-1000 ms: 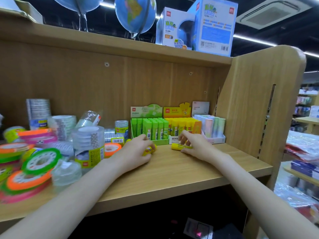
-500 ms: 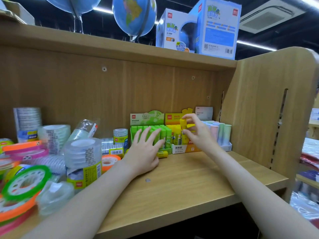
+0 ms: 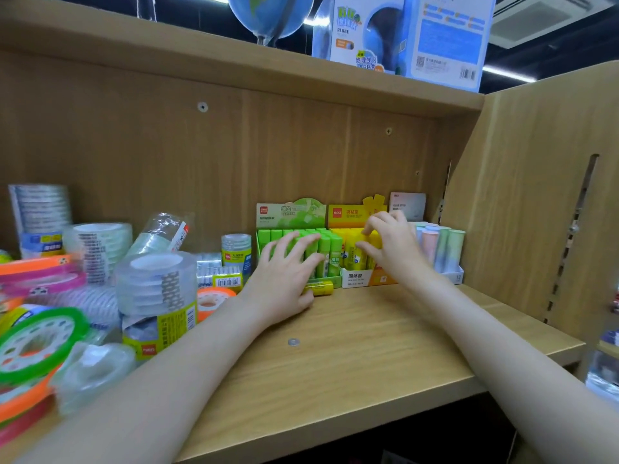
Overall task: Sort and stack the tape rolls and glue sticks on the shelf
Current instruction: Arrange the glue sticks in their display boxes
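- Leftmost, loose tape rolls crowd the shelf: a green-rimmed one in front, orange and pink ones behind it, clear ones beside them.
- Next comes a wrapped stack of clear tape with a yellow label and a red logo low down; its small print is too blurred to read.
- Behind it a small roll pack carries a yellow band.
- My left hand lies with fingers spread and straight, fingertips on the green glue sticks, gripping nothing.
- Just beside its thumb a loose yellow stick lies flat on the shelf.
- The green box card shows a red "deli" mark.
- The yellow box reads "固体胶" in front.
- My right hand has curled fingers pinching the yellow sticks standing in their box.
- Rightmost stand pastel sticks under a "GLUE STICK" card.
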A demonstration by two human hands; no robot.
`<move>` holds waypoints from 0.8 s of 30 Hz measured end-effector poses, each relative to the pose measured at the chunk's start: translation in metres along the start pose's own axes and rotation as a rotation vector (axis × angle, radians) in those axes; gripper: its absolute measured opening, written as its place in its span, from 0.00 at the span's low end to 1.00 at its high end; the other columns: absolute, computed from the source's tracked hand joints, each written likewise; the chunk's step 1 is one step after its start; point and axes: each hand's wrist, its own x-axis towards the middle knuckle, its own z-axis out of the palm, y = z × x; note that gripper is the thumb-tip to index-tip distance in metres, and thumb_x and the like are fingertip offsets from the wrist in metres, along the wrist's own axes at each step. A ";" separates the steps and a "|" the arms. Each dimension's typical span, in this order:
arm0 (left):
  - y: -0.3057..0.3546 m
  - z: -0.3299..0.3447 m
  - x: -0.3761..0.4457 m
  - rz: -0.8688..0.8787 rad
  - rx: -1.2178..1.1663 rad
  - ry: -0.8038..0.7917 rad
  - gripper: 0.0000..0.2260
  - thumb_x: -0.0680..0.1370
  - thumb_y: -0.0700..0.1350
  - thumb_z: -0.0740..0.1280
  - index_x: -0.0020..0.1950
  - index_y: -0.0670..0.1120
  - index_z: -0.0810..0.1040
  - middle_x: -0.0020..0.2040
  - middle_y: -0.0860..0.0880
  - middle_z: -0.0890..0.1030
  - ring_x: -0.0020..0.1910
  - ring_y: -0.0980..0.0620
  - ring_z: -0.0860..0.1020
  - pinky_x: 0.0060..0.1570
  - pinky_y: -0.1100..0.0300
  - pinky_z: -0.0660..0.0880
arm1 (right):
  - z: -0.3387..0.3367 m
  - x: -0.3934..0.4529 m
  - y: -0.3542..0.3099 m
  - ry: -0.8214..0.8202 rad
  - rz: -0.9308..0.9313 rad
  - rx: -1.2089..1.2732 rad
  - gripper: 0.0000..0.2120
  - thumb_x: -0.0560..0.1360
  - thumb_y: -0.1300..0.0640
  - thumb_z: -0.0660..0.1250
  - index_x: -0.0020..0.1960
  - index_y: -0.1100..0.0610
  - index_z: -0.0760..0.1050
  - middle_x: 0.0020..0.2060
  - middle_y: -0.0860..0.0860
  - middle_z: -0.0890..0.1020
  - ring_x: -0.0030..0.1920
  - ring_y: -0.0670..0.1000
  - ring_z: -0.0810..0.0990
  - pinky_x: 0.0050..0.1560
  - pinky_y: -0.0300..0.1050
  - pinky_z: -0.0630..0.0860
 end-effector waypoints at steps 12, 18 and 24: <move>-0.002 -0.007 -0.012 -0.100 -0.185 -0.021 0.28 0.78 0.49 0.59 0.76 0.52 0.52 0.77 0.55 0.44 0.76 0.53 0.43 0.73 0.48 0.41 | -0.003 -0.023 -0.015 0.111 -0.085 -0.131 0.14 0.76 0.58 0.64 0.61 0.59 0.74 0.58 0.55 0.76 0.59 0.58 0.73 0.57 0.55 0.69; -0.001 -0.009 -0.009 -0.154 -0.279 0.077 0.24 0.77 0.40 0.56 0.73 0.52 0.59 0.76 0.57 0.54 0.73 0.56 0.56 0.72 0.51 0.47 | 0.000 -0.036 -0.040 -0.316 -0.348 0.187 0.11 0.73 0.58 0.69 0.55 0.57 0.78 0.48 0.52 0.79 0.54 0.50 0.69 0.55 0.46 0.69; -0.002 -0.008 -0.008 -0.155 -0.291 0.053 0.27 0.77 0.37 0.57 0.74 0.52 0.56 0.76 0.56 0.53 0.74 0.54 0.55 0.72 0.50 0.48 | -0.009 -0.038 -0.020 -0.325 -0.145 0.181 0.14 0.71 0.58 0.69 0.55 0.54 0.72 0.49 0.48 0.77 0.55 0.50 0.70 0.55 0.46 0.69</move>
